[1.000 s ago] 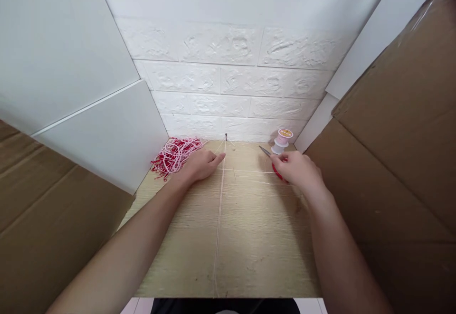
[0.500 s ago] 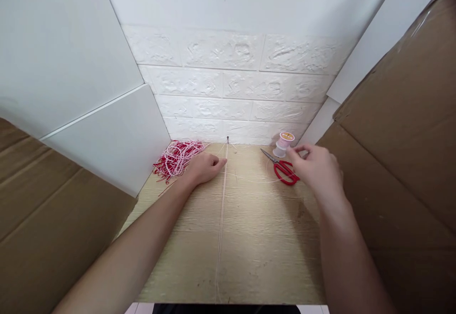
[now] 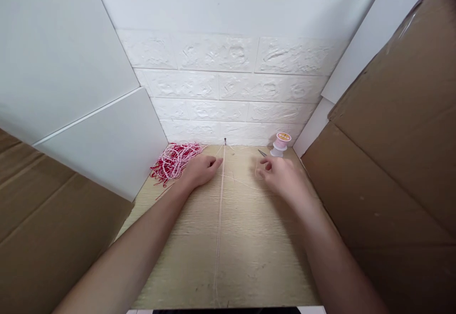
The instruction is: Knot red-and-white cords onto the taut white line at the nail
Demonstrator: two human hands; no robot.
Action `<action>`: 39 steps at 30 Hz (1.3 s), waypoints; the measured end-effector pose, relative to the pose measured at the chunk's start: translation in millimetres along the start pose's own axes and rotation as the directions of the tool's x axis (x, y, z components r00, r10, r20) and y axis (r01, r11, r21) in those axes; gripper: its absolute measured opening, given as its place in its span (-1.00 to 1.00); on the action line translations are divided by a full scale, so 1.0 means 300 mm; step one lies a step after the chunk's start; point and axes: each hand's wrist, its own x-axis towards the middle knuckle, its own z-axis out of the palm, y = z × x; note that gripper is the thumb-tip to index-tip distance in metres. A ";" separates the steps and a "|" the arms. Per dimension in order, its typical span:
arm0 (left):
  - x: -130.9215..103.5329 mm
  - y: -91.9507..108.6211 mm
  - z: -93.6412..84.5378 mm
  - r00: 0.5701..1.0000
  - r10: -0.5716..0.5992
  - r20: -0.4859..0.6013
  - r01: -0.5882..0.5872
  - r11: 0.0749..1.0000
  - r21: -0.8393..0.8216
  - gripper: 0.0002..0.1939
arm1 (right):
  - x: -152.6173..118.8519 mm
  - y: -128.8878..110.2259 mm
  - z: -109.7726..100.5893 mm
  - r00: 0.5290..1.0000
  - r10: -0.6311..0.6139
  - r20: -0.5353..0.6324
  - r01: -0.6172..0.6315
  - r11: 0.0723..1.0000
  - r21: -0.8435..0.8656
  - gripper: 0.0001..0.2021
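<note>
A pale cord (image 3: 220,219) runs down the board from a small dark nail (image 3: 225,139) by the wall. My left hand (image 3: 202,170) rests beside its upper end, thumb and forefinger pinched together on the thread. From there a thin pale thread (image 3: 242,182) crosses the board towards my right hand (image 3: 280,175). That hand is curled, its fingertips close to a thread loop; the thread's exact place between the fingers is hard to see. Red-handled scissors lie beneath it, with only the blade tips (image 3: 262,153) showing.
A tangled heap of red and pink-white cord (image 3: 176,162) lies at the back left. Stacked thread spools (image 3: 281,144) stand at the back right. The wooden board (image 3: 263,257) lies between cardboard sides (image 3: 392,171) and a white brick-patterned wall (image 3: 235,86).
My right hand has moved left and slightly down, from beside the spools to over the scissors, covering their handles. My left hand keeps its place by the cord. The view has shifted slightly.
</note>
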 end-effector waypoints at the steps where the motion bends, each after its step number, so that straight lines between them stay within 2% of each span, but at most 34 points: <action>1: -0.001 -0.001 -0.001 1.000 0.001 -0.014 -0.001 1.000 -0.008 -0.41 | 0.004 -0.008 0.023 0.999 -0.040 -0.006 0.040 0.999 0.009 -0.74; 4: -0.002 -0.005 -0.005 0.997 0.006 -0.081 -0.008 1.000 -0.026 -0.46 | 0.026 -0.027 0.090 0.990 -0.128 -0.059 0.129 0.991 0.023 -0.77; 6: -0.003 -0.009 -0.007 0.993 0.023 -0.118 -0.027 0.999 -0.033 -0.53 | 0.049 -0.038 0.126 0.966 -0.247 -0.075 0.253 0.964 0.084 -0.72; 9: -0.004 -0.016 -0.008 0.989 0.070 -0.131 -0.077 0.996 -0.048 -0.64 | 0.092 -0.050 0.170 0.873 -0.487 -0.018 0.481 0.853 0.203 -0.57; 11: -0.003 -0.021 -0.006 0.987 0.091 -0.131 -0.100 0.993 -0.064 -0.66 | 0.117 -0.050 0.194 0.816 -0.578 0.019 0.556 0.792 0.251 -0.51; 12: -0.003 -0.023 -0.004 0.987 0.094 -0.131 -0.103 0.992 -0.070 -0.66 | 0.126 -0.047 0.205 0.804 -0.594 0.030 0.565 0.778 0.275 -0.51; 14: -0.001 -0.026 -0.001 0.987 0.093 -0.129 -0.103 0.992 -0.068 -0.65 | 0.137 -0.036 0.222 0.807 -0.590 0.033 0.549 0.769 0.328 -0.60; 18: 0.004 -0.026 0.001 0.989 0.105 -0.108 -0.109 0.993 -0.039 -0.64 | 0.139 -0.010 0.238 0.841 -0.541 0.002 0.494 0.769 0.406 -0.85; 20: 0.007 -0.024 0.000 0.989 0.108 -0.101 -0.112 0.993 -0.035 -0.62 | 0.139 -0.001 0.239 0.853 -0.522 -0.003 0.477 0.778 0.409 -0.90; 27: 0.013 -0.027 0.004 0.989 0.108 -0.100 -0.114 0.992 -0.061 -0.58 | 0.145 0.001 0.255 0.861 -0.507 -0.031 0.483 0.798 0.361 -0.90; 31: 0.012 -0.031 0.010 0.989 0.097 -0.111 -0.105 0.992 -0.066 -0.57 | 0.133 -0.004 0.265 0.847 -0.523 -0.090 0.522 0.788 0.327 -0.94; 33: 0.012 -0.032 0.011 0.989 0.095 -0.116 -0.103 0.992 -0.068 -0.57 | 0.126 -0.006 0.266 0.843 -0.527 -0.105 0.531 0.785 0.321 -0.89; 35: 0.013 -0.032 0.012 0.989 0.095 -0.117 -0.104 0.992 -0.069 -0.57 | 0.122 -0.009 0.267 0.845 -0.526 -0.094 0.527 0.790 0.314 -0.86; 39: 0.010 -0.033 0.013 0.988 0.101 -0.115 -0.109 0.992 -0.062 -0.57 | 0.123 -0.016 0.276 0.860 -0.509 -0.044 0.499 0.818 0.286 -0.94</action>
